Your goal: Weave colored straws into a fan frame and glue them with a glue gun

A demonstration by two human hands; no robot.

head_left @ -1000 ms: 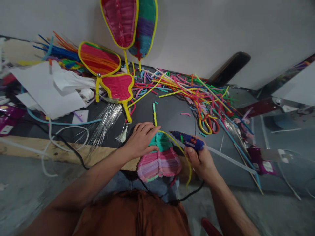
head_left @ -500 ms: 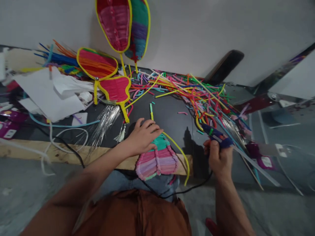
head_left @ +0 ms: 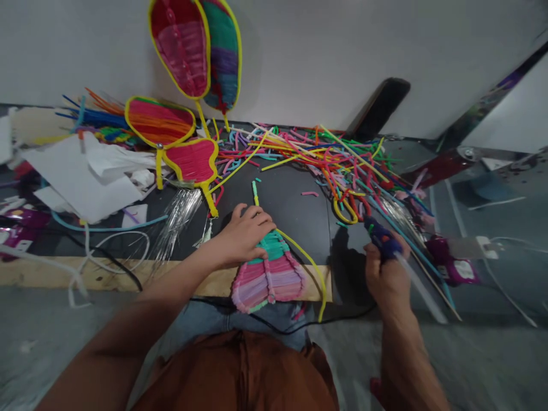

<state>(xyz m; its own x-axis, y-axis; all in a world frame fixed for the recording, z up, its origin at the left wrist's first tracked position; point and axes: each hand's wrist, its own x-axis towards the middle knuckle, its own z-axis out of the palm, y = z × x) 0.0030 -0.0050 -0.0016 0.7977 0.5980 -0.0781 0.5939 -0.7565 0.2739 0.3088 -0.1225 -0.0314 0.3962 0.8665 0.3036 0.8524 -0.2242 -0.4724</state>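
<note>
Panel (head_left: 278, 271) under the left hand (head_left: 243, 237), glue gun (head_left: 385, 241) well off to the right

It lies at the near edge of the dark table (head_left: 295, 200), its broad end reaching out past the wooden strip (head_left: 322, 279) over the person's jeans (head_left: 252, 317). Teal at the narrow top, it turns to bands of pink and lilac lower down, packed in close rows, with a twisted pink rib down the middle and a pinkish rim that shows a little pale green at the bottom. (Rather like a wing, seen from where I stand.) A teal-and-yellow stalk (head_left: 256, 193) pokes out beyond the hand, and a loose yellow stem (head_left: 315, 268) curves down beside the right side.

The left hand is draped across the narrow end, fingers bent and slightly apart; whether they pinch anything underneath, I cannot tell. The right hand (head_left: 393, 279) is wrapped round the gun's handle, a long clear glue stick (head_left: 422, 291) jutting from its back.

One second ago the nozzle was close to the teal end, right by the yellow stem. Now the gun has swung away, near the front of the bright heap (head_left: 325, 151). The left hand has stayed on the panel throughout.
</note>
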